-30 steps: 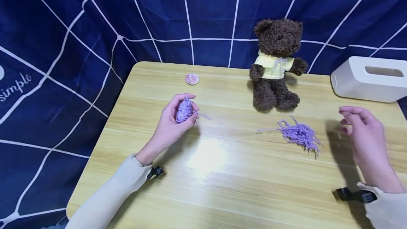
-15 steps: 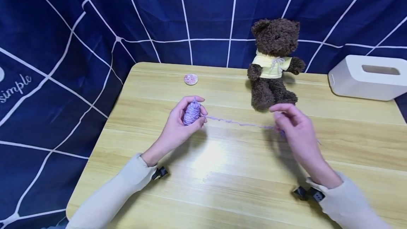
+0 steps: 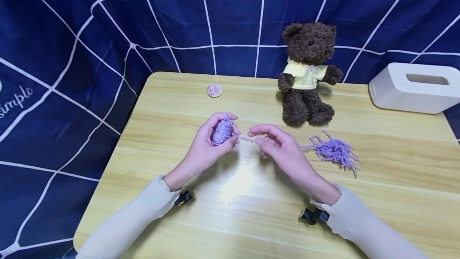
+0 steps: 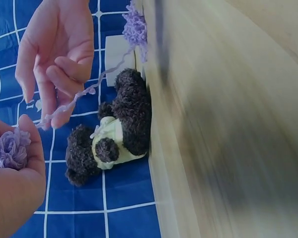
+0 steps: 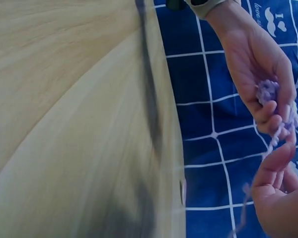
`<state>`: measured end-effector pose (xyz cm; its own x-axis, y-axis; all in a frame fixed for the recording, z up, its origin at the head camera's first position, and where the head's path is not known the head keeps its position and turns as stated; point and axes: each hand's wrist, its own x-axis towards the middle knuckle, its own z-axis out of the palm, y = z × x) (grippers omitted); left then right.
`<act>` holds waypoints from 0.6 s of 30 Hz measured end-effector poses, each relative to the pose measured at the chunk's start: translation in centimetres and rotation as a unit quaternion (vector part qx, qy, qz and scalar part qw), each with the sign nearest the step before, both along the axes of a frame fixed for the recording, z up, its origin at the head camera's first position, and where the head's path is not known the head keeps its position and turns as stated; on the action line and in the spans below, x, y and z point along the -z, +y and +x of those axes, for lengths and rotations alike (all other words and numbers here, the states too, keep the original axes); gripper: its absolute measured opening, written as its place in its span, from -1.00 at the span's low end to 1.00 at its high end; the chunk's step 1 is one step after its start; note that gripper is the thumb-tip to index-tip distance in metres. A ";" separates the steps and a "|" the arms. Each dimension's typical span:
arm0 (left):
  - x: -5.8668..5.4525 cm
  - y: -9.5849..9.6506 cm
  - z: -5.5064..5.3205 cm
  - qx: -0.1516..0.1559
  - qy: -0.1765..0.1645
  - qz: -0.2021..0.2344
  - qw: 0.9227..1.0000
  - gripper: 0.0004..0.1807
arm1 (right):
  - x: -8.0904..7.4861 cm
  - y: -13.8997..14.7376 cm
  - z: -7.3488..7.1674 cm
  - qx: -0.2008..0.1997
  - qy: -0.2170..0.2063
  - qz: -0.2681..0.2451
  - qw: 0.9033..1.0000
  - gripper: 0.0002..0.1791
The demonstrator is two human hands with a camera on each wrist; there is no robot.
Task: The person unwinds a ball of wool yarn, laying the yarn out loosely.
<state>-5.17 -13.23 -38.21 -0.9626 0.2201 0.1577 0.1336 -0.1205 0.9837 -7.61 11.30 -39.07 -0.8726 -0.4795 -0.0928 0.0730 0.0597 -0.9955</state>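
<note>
In the head view, we see the left hand curled around a wound purple yarn ball, held above a pale wooden desk. Taking this ball as our clock's centre, the right hand is near it, between 3 and 4 o'clock, fingers bent beside a thin strand; we cannot tell whether they pinch it. Farther that way, a loose purple tangle lies on the desk. A brown teddy bear in yellow is at 2 o'clock, a pink disc near 12.

In the left wrist view, the right hand is at 1 o'clock from the ball; the strand slants past its fingers toward the tangle.

In the right wrist view, the ball rests in the left hand, and the right hand is at 6 o'clock.
</note>
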 end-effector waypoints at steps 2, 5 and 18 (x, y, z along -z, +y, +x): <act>0.1 0.2 0.1 0.001 0.005 -0.003 1.000 -0.47 | 0.2 -0.3 0.0 -0.019 -0.012 0.011 1.000 -0.63; 0.2 0.2 0.2 0.003 0.015 -0.010 1.000 -0.48 | 0.0 -0.3 0.0 -0.032 -0.017 0.052 0.998 -0.72; 0.5 -0.8 0.8 -0.033 0.001 -0.034 0.999 -0.51 | -2.8 4.9 -0.6 0.127 0.083 -0.044 0.987 -0.84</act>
<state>-4.36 -13.98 -38.75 -0.9751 0.1671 0.1458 0.1404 -0.0442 0.9891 -8.16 16.18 -36.31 -0.9655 -0.2426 0.0943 -0.0905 -0.0265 -0.9955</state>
